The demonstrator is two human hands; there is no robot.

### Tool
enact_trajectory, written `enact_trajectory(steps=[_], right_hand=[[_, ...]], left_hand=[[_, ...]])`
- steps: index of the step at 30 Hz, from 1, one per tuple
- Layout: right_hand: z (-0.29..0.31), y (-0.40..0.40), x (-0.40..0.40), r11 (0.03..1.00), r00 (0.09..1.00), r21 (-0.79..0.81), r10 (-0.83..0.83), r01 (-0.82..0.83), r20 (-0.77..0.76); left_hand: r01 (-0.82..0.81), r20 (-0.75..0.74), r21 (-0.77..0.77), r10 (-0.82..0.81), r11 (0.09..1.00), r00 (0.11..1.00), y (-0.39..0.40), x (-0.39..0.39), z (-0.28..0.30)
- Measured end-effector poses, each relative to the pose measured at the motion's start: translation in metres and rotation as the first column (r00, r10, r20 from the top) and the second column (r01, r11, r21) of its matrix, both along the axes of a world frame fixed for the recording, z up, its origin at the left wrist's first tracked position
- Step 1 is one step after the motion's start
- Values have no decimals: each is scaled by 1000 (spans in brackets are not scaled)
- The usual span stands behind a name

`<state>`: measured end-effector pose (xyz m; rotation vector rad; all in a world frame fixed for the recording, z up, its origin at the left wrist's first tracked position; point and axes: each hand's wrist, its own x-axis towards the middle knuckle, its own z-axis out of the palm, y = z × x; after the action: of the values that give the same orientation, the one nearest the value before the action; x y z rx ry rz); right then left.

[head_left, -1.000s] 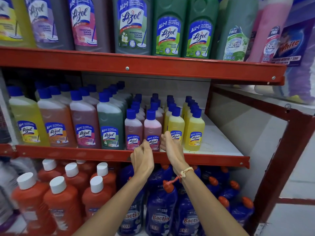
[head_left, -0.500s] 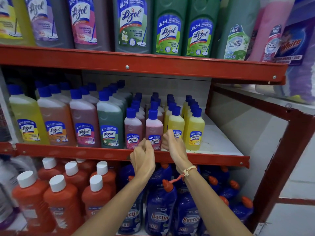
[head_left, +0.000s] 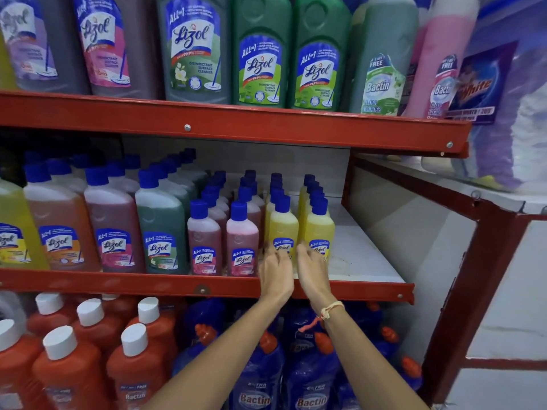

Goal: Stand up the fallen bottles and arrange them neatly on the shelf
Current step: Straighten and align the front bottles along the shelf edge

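Your left hand (head_left: 276, 269) and right hand (head_left: 313, 269), both open, empty, at front yellow bottles (head_left: 283, 229) near shelf (head_left: 367, 261) front edge; contact unclear.

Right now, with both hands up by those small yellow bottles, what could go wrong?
A nudge could tip the front yellow bottle into the tight row behind it. The right-hand yellow bottle stands beside bare shelf, with nothing to stop it falling sideways. Both hands, left and right, look blurred, so contact may be abrupt.

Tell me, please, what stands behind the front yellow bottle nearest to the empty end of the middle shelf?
Behind the front yellow bottle a row of blue caps runs back toward the shelf wall. Their bodies are mostly covered, so contents and labels cannot be seen.
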<state>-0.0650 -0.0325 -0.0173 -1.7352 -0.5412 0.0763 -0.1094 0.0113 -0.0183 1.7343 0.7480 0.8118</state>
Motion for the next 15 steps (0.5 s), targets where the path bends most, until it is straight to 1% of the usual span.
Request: enact_trajectory(steps=[3, 8, 13, 15], right_hand=[[0, 5, 1, 1000, 1000, -19, -17, 17, -9], [0, 5, 6, 1000, 999, -12, 17, -17, -35], [1, -4, 4, 997, 992, 61, 58, -51, -110], [0, -9, 1, 994, 989, 86, 81, -71, -120]], left_hand=[[-29, 0, -25, 29, 999, 1000, 4, 4, -2], [-34, 31, -80, 37, 996, 999, 11, 3, -6], [-30, 41, -124, 36, 992, 999, 10, -4, -8], [-42, 44, -104, 47, 994, 998, 8, -10, -10]])
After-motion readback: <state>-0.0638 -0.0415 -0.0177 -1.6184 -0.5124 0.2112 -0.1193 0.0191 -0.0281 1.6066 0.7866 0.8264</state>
